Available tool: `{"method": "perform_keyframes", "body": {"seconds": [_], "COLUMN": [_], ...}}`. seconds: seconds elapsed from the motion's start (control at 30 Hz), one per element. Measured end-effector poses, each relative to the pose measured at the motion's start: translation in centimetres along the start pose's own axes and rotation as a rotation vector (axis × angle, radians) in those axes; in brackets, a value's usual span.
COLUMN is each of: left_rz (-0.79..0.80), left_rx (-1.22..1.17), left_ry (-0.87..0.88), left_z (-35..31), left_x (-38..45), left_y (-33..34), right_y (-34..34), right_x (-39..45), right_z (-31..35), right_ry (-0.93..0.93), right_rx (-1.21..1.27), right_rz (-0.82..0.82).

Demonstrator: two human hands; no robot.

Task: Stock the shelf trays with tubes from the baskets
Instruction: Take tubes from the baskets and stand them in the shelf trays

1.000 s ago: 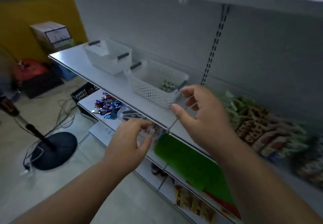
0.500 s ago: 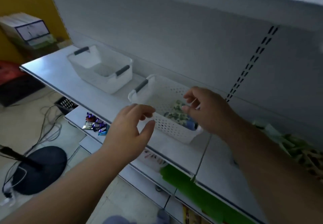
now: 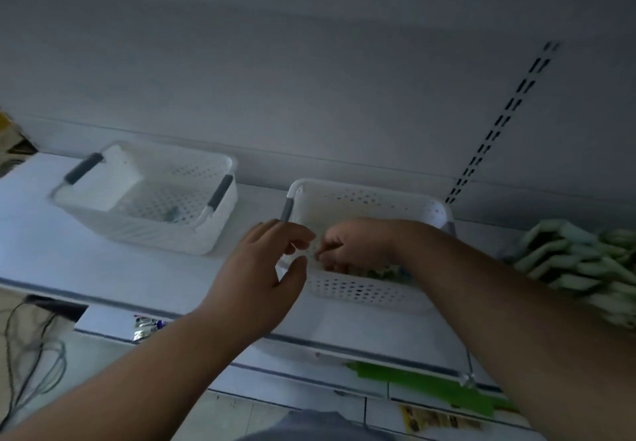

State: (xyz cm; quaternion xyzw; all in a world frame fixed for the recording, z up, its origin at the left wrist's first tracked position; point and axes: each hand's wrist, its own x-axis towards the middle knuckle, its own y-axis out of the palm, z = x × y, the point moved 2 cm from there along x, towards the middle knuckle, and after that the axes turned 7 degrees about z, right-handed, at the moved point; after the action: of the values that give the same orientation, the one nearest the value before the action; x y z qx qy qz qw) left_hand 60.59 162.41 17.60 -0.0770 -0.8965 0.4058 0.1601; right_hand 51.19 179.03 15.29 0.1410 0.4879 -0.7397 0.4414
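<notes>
Baskets (image 3: 364, 291): two white, on shelf (image 3: 69, 261)

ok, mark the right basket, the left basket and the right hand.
right basket (image 3: 361, 291), head view, front perforated wall.
left basket (image 3: 137, 230), head view, front wall.
right hand (image 3: 358, 244), head view, back of hand, inside the right basket.

Dim, bluish light, soft motion blur

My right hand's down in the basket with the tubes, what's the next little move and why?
Probably close the right hand on one tube and lift it clear of the right basket. Its fingers are curled low among the tubes, while the left hand hovers open at the basket's near corner, holding nothing.
</notes>
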Motion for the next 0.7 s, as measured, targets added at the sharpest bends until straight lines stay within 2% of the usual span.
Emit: {"method": "perform_keyframes", "body": {"seconds": [0.2,0.33,0.53,0.63,0.7], "left_rz": [0.052,0.081,0.107,0.118,0.140], "left_rx": [-0.053,-0.080,-0.101,-0.089,-0.073], "left_ry": [0.068,0.095,0.081,0.082,0.097], "left_z": [1.3,1.7,2.3,2.2,1.4], "left_x": [0.2,0.7,1.0,1.4,1.9], "left_y": [0.0,0.1,0.0,-0.1,-0.3], "right_y": [0.5,0.6,1.4,2.0,1.5], "right_x": [0.1,-1.0,-4.5,-5.9,-6.8], "right_z": [1.1,0.6,-0.3,-0.6,-0.8], "right_ry": [0.146,0.249,0.228,0.233,0.089], "right_rx": [0.182,0.272,0.323,0.414,0.567], "right_rz": [0.082,-0.023,-0.136,-0.316,-0.540]}}
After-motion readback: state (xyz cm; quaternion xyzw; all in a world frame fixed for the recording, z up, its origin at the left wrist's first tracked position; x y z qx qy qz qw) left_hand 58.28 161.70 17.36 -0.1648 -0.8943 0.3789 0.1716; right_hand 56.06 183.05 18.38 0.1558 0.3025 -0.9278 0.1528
